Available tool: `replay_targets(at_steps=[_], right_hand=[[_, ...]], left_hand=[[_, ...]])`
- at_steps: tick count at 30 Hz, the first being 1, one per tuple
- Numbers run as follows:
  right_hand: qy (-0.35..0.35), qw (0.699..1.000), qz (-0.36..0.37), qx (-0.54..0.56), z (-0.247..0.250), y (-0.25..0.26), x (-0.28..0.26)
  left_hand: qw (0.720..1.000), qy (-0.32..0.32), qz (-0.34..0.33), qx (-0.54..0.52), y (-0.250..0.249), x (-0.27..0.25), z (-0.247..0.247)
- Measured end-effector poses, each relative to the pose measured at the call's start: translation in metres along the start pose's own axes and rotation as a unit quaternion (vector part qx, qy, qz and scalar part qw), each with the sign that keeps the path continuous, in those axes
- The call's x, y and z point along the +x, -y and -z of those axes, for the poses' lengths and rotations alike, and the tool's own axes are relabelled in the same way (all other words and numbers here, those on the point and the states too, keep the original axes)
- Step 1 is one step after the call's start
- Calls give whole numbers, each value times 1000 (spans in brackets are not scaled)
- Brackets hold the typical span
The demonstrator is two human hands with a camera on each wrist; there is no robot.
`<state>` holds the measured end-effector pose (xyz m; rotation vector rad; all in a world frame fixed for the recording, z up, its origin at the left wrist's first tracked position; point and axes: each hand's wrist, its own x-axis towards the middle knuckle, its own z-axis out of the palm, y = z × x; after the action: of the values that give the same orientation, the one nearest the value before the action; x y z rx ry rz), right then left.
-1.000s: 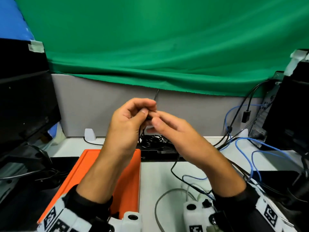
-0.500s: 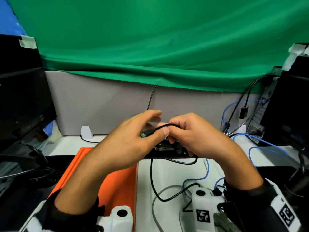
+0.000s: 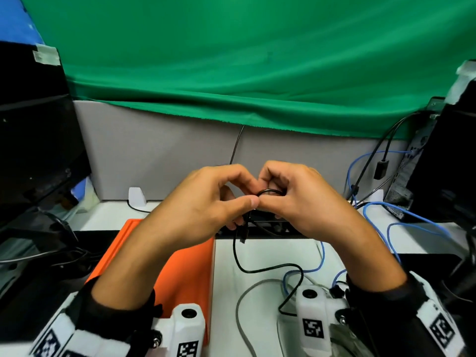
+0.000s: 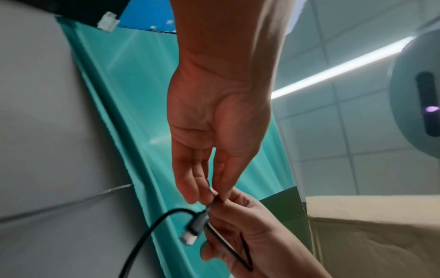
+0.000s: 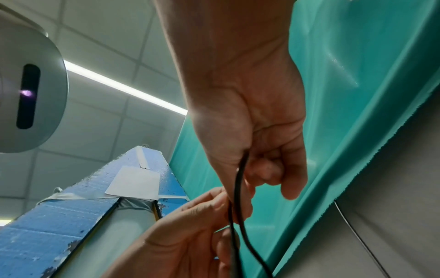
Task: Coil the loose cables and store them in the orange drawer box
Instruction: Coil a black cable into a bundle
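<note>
Both hands meet in mid-air above the desk and hold a thin black cable. My left hand pinches it between thumb and fingers near its plug, which hangs just below. My right hand has its fingers curled round a small loop of the same cable. The rest of the cable drops to the white desk and snakes toward me. The orange drawer box lies on the desk below my left forearm, which partly covers it.
Blue cables and a grey cable lie loose on the right of the desk. A dark device sits under my hands. Black monitors stand at the left and right. A grey partition with green cloth closes the back.
Both hands dropped lower and drew together. The plug moved from between the left fingertips to hanging below them, and a small loop has formed in the right hand.
</note>
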<state>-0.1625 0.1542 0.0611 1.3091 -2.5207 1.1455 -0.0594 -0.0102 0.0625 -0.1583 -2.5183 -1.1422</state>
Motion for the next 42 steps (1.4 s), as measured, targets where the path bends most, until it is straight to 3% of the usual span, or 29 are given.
replay_targets(at_steps=[3,4,6,8,9,12,14,17,20,21,22,23,26,28,30,33,34,35,36,38,40,42], right_hand=[[30,993,19,113,-3,-1,2],[48,981,13,186,-1,-2,2],[86,945,-10,317,4,-3,0],[93,915,-20,392,10,-5,0],[80,906,-18,414,10,-6,1],[29,887,-3,462,9,-9,4],[39,863,-8,504,7,-5,3],[72,869,-18,488,4,0,1],[106,933,-17,344,-7,1,0],[115,953,-14,281,-11,1,-1],[123,970,-5,211,-14,3,-2],[126,983,11,137,-15,6,-4],[147,987,70,-2,-17,17,-11],[167,982,92,-16,-17,23,-15],[174,981,84,28,-12,23,-17],[178,980,83,23,-6,25,-19],[183,979,87,19,-5,26,-20],[187,978,88,21,-2,27,-21],[188,978,89,27,2,28,-22],[168,980,95,43,13,32,-26],[122,986,89,70,26,34,-32],[80,990,82,77,36,33,-35]], left_hand=[[998,-46,-4,40,12,6,0],[998,-69,0,3,16,8,1],[979,-81,12,-184,23,11,6],[928,-34,28,-371,21,9,14],[910,-2,41,-413,19,7,16],[915,93,50,-388,15,4,14],[906,96,27,-411,9,3,11],[827,9,-1,-563,-4,4,13],[709,-115,-46,-694,-11,6,18],[685,-163,-65,-707,-11,7,21],[685,-207,-84,-693,-9,8,24],[710,-243,-102,-653,-7,8,27],[846,-287,-144,-426,-3,7,26],[897,-254,-156,-327,-6,3,20],[894,-198,-145,-376,-14,-1,18],[802,-108,-137,-571,-24,-7,21],[799,-94,-146,-575,-24,-8,22],[825,-94,-153,-536,-24,-9,21],[870,-106,-159,-455,-22,-9,20],[955,-121,-164,-213,-15,-12,18],[986,-72,-138,-63,-9,-11,16],[989,-29,-101,-101,-9,-9,12]])
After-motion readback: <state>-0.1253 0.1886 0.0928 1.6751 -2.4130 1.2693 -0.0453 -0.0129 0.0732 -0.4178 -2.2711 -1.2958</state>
